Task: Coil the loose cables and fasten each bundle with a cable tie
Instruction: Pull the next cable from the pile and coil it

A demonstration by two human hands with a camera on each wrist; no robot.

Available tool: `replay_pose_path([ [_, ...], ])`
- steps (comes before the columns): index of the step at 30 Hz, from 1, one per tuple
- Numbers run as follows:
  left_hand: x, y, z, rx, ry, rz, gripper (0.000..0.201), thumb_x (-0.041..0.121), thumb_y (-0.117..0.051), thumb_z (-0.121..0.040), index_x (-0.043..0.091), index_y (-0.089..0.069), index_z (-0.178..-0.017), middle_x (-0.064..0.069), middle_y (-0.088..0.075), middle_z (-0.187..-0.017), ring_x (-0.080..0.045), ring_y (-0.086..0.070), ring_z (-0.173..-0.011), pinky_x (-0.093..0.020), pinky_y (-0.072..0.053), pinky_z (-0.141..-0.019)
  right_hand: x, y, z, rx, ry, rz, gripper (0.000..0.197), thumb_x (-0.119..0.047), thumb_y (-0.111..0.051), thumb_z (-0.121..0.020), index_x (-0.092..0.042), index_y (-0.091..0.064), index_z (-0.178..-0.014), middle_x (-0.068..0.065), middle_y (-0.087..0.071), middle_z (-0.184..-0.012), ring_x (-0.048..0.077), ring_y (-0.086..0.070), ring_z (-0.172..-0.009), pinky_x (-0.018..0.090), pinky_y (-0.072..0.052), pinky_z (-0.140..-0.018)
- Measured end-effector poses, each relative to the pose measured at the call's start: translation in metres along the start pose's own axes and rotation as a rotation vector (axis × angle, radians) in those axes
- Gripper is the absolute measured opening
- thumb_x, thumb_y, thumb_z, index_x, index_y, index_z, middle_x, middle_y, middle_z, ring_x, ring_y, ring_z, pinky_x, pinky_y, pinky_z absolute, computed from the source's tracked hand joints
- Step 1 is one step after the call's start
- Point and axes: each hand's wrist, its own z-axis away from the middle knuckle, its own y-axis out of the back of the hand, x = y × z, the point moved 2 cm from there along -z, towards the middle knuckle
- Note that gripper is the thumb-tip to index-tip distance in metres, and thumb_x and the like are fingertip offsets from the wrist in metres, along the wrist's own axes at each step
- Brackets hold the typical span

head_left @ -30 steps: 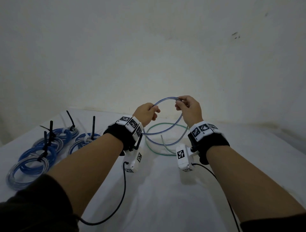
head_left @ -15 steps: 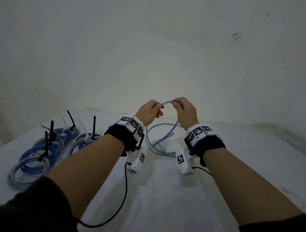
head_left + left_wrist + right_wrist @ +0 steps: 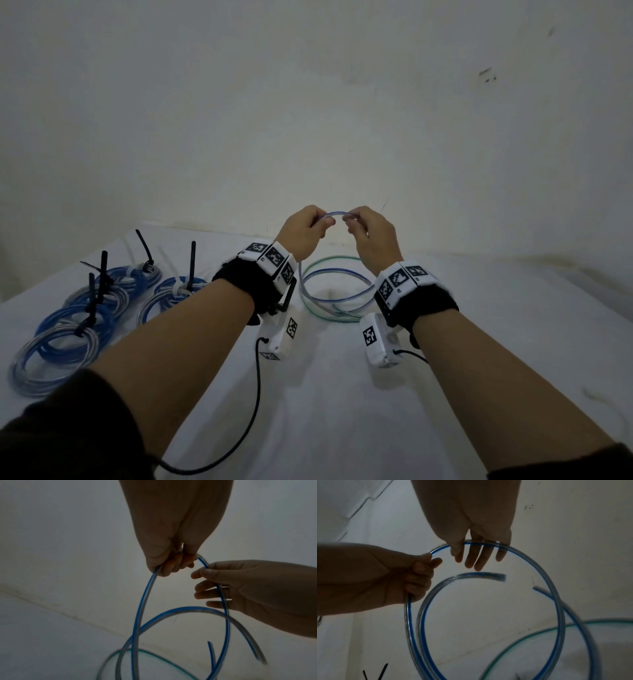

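Note:
I hold a clear cable with a blue stripe [image 3: 337, 213] up over the white table [image 3: 342, 428]. My left hand [image 3: 303, 228] grips it in a fist, as the left wrist view [image 3: 169, 563] shows. A short arc away, my right hand [image 3: 371, 236] pinches the same cable, its other fingers hooked loosely over the strand [image 3: 477, 555]. The blue cable [image 3: 143, 601] hangs below both hands in about two wide loops [image 3: 560, 615], and two cut ends show in the right wrist view. A green-striped cable [image 3: 329, 259] lies looped on the table under them.
Several coiled blue and clear bundles [image 3: 68, 329] lie at the table's left, each with a black cable tie [image 3: 191, 263] sticking up. A pale wall stands just behind the table's far edge. Black leads trail from my wrist units.
My hands have come closer together and risen slightly. The arc between them has shortened, and the hanging blue cable has gathered into rounder loops below.

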Motion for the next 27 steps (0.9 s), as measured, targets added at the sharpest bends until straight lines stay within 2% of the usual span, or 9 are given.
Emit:
replay_pose_path([
  [4,-0.003,-0.001,0.002,-0.019,0.028,0.108,0.013,0.022,-0.05,-0.095,0.01,-0.053,-0.089,0.004,-0.054,-0.068,-0.008,-0.049,-0.059,-0.019,-0.04,-0.059,0.0,0.01,-0.001,0.106,-0.071,-0.107,0.018,-0.012,-0.049,-0.095,-0.003,-0.065,-0.095,-0.004,-0.052,-0.063,0.015,-0.049,-0.065,0.011,-0.035,-0.059],
  [7,-0.017,-0.003,0.01,-0.222,0.148,0.197,0.029,0.021,-0.038,-0.1,0.013,-0.055,-0.078,-0.001,-0.054,-0.067,-0.005,-0.056,-0.054,-0.019,-0.043,-0.061,0.011,0.02,-0.007,0.228,-0.22,-0.167,0.021,-0.011,-0.046,-0.096,-0.003,-0.066,-0.098,-0.003,-0.053,-0.063,0.01,-0.049,-0.061,0.008,-0.037,-0.057],
  [10,-0.023,-0.002,0.014,-0.259,0.185,0.183,0.035,0.021,-0.035,-0.101,0.015,-0.055,-0.073,-0.001,-0.049,-0.063,-0.001,-0.055,-0.046,-0.024,-0.042,-0.062,0.018,0.022,-0.007,0.165,-0.286,-0.055,0.026,-0.014,-0.047,-0.096,-0.008,-0.06,-0.118,0.009,-0.064,-0.097,0.021,-0.057,-0.091,0.032,-0.045,-0.087],
  [13,-0.013,-0.001,0.01,-0.157,0.091,0.125,0.032,0.023,-0.041,-0.098,0.019,-0.058,-0.071,0.001,-0.043,-0.061,-0.011,-0.044,-0.052,-0.025,-0.038,-0.056,0.012,0.015,0.0,-0.052,-0.088,0.317,0.052,-0.027,-0.053,-0.094,-0.026,-0.036,-0.143,0.007,-0.047,-0.134,0.026,-0.041,-0.122,0.043,-0.032,-0.102],
  [15,-0.001,-0.001,0.006,-0.103,0.037,0.09,0.029,0.025,-0.044,-0.097,0.019,-0.061,-0.075,0.002,-0.043,-0.062,-0.011,-0.042,-0.055,-0.023,-0.037,-0.055,0.004,0.009,0.001,-0.083,0.077,0.333,0.045,-0.03,-0.05,-0.095,-0.026,-0.044,-0.139,0.006,-0.053,-0.129,0.026,-0.045,-0.118,0.042,-0.033,-0.1],
  [17,0.006,-0.001,0.005,-0.092,0.048,0.152,0.025,0.025,-0.043,-0.098,0.012,-0.061,-0.087,0.001,-0.046,-0.064,-0.011,-0.043,-0.056,-0.022,-0.038,-0.055,0.005,0.009,-0.002,0.042,0.102,0.202,0.033,-0.028,-0.043,-0.095,-0.017,-0.061,-0.12,0.01,-0.064,-0.107,0.027,-0.055,-0.101,0.04,-0.041,-0.089],
  [21,-0.005,-0.006,0.016,-0.341,0.184,0.208,0.024,0.017,-0.036,-0.1,0.01,-0.056,-0.09,-0.003,-0.052,-0.071,-0.008,-0.053,-0.059,-0.018,-0.044,-0.061,0.021,0.022,-0.009,0.326,-0.132,-0.062,0.022,-0.012,-0.045,-0.096,-0.006,-0.065,-0.102,0.011,-0.061,-0.082,0.027,-0.057,-0.078,0.03,-0.042,-0.072],
  [24,-0.016,-0.007,0.021,-0.388,0.175,0.102,0.03,0.013,-0.033,-0.1,0.013,-0.056,-0.082,-0.001,-0.049,-0.066,-0.004,-0.051,-0.053,-0.01,-0.043,-0.053,0.027,0.026,-0.008,0.174,-0.326,0.213,0.033,-0.021,-0.044,-0.098,-0.013,-0.053,-0.129,0.018,-0.053,-0.121,0.034,-0.05,-0.113,0.039,-0.039,-0.093],
  [27,-0.01,-0.006,0.014,-0.269,0.077,0.062,0.027,0.014,-0.039,-0.099,0.011,-0.061,-0.084,0.001,-0.049,-0.059,0.0,-0.044,-0.044,-0.017,-0.039,-0.051,0.014,0.014,0.005,-0.063,-0.057,0.565,0.053,-0.028,-0.05,-0.095,-0.029,-0.032,-0.145,0.008,-0.033,-0.146,0.029,-0.027,-0.136,0.048,-0.014,-0.111],
])
